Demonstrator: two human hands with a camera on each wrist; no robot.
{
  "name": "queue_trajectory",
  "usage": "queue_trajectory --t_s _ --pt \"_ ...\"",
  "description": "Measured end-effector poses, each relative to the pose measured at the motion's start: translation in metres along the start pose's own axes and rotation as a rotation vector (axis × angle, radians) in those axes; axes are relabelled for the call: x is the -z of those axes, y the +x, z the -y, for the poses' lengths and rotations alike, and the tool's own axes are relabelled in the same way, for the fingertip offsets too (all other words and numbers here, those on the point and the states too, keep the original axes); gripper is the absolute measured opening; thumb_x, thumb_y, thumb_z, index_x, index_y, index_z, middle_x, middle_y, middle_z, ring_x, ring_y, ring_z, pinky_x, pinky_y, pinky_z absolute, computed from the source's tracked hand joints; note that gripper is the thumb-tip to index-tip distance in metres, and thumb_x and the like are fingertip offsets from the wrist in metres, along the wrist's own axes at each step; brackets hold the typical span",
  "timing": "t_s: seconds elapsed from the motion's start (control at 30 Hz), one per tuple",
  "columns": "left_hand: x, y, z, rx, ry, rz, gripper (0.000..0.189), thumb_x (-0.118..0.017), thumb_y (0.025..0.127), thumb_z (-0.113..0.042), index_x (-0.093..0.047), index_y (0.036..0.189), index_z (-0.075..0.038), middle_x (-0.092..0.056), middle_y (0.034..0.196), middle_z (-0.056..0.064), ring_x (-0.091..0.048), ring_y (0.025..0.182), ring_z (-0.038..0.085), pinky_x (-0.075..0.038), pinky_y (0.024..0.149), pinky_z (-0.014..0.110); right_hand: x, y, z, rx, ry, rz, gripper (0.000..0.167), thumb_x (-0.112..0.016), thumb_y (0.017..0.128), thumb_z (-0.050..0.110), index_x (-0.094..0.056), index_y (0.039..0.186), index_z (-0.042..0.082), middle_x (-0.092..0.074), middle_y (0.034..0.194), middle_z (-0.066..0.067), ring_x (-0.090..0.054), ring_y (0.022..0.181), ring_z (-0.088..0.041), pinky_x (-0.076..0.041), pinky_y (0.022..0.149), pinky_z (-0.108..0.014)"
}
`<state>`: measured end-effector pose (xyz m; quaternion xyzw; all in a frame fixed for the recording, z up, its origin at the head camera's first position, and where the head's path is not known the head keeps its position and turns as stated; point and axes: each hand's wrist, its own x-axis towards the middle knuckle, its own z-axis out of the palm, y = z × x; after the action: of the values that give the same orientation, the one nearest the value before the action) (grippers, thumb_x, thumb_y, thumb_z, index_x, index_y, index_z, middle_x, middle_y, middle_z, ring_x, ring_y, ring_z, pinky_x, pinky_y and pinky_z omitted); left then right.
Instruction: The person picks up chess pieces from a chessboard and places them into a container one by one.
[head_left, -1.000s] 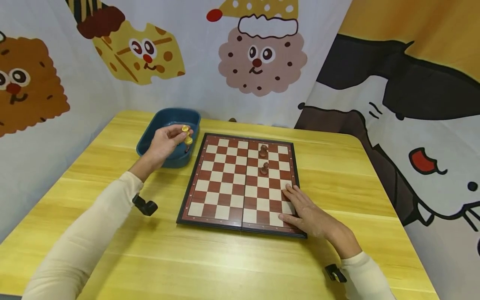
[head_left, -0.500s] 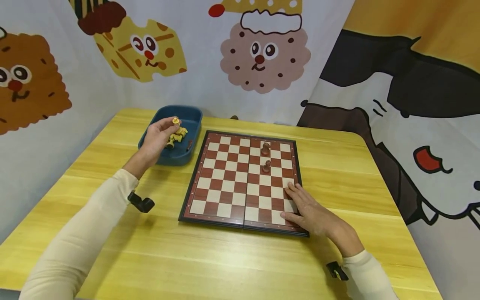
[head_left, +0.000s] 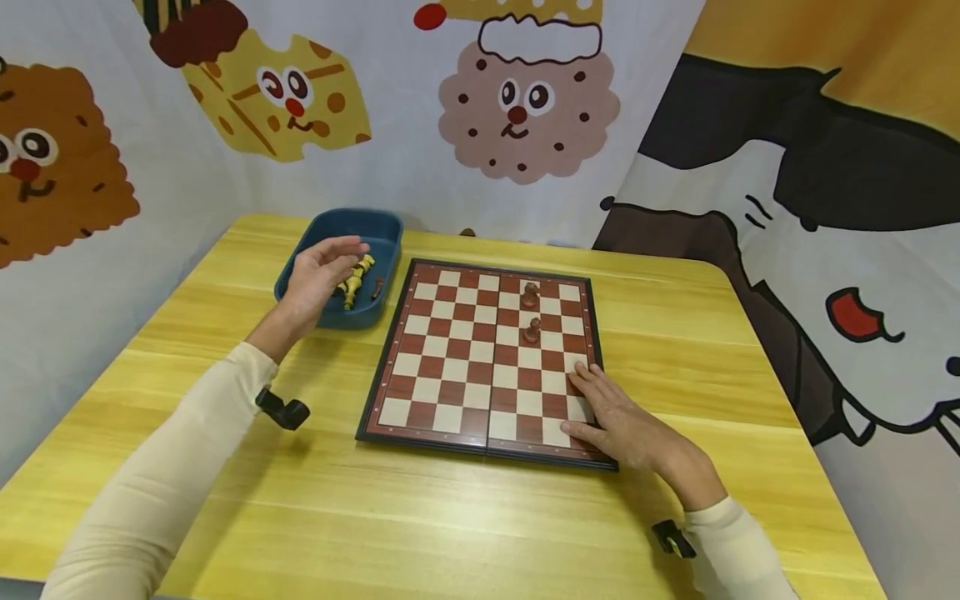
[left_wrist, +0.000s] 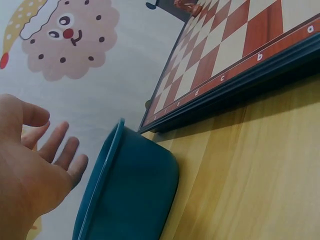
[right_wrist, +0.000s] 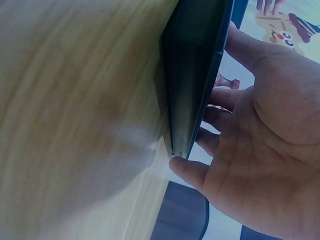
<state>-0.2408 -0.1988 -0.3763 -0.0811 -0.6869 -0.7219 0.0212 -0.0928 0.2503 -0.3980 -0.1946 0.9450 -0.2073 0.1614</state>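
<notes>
My left hand (head_left: 315,275) hovers over the blue plastic bin (head_left: 360,315), fingers loosely extended and holding nothing. Below it, several yellow chess pieces (head_left: 350,292) lie in the bin, partly hidden by the hand, and a brown chess piece (head_left: 377,289) lies near the bin's right wall. Two brown chess pieces, a farther one (head_left: 530,295) and a nearer one (head_left: 532,331), stand upright on the right half of the chessboard (head_left: 450,367). My right hand (head_left: 626,425) rests its spread fingers on the board's near right part; the right wrist view shows the little finger at the board's side.
The bin and board stand side by side on a yellow wood-grain table (head_left: 360,517). A printed cloth (head_left: 420,192) with cartoon figures hangs behind the table, and another side of it (head_left: 862,333) hangs at the right.
The left hand moved back over the bin and let go of a yellow chess piece, which now lies in the bin with the others. The right hand has stayed on the board.
</notes>
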Motion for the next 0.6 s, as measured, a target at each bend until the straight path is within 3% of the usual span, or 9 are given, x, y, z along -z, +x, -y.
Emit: queue_trajectory --t_s 0.17,0.43,0.6 --pt "-0.008 0.000 0.001 -0.048 -0.064 -0.003 0.024 -0.058 0.105 -0.007 -0.066 0.128 -0.004 -0.069 0.121 0.010 -0.062 0.113 0.017 -0.051 0.090 0.025 -0.001 0.000 -0.001 0.005 0.001 -0.003 0.083 -0.055 0.104 0.051 -0.022 0.161 0.000 -0.011 0.168 -0.018 -0.004 0.153 -0.039 -0.017 0.118 -0.062" --pt "-0.027 0.000 0.006 -0.054 -0.019 0.051 0.025 -0.058 0.105 -0.008 -0.065 0.129 -0.001 -0.067 0.120 0.012 -0.059 0.119 0.031 -0.051 0.098 0.041 -0.001 -0.001 -0.002 0.012 -0.002 -0.009 0.083 -0.054 0.104 0.051 -0.022 0.161 0.000 -0.010 0.168 -0.018 -0.004 0.153 -0.039 -0.016 0.118 -0.062" --pt "-0.042 0.000 0.009 -0.049 -0.031 0.103 0.026 -0.058 0.105 -0.007 -0.064 0.130 -0.001 -0.068 0.119 0.009 -0.062 0.114 0.023 -0.053 0.095 0.037 -0.001 -0.001 -0.002 0.015 0.005 -0.008 0.082 -0.053 0.104 0.051 -0.021 0.161 0.000 -0.010 0.168 -0.018 -0.003 0.153 -0.039 -0.016 0.118 -0.061"
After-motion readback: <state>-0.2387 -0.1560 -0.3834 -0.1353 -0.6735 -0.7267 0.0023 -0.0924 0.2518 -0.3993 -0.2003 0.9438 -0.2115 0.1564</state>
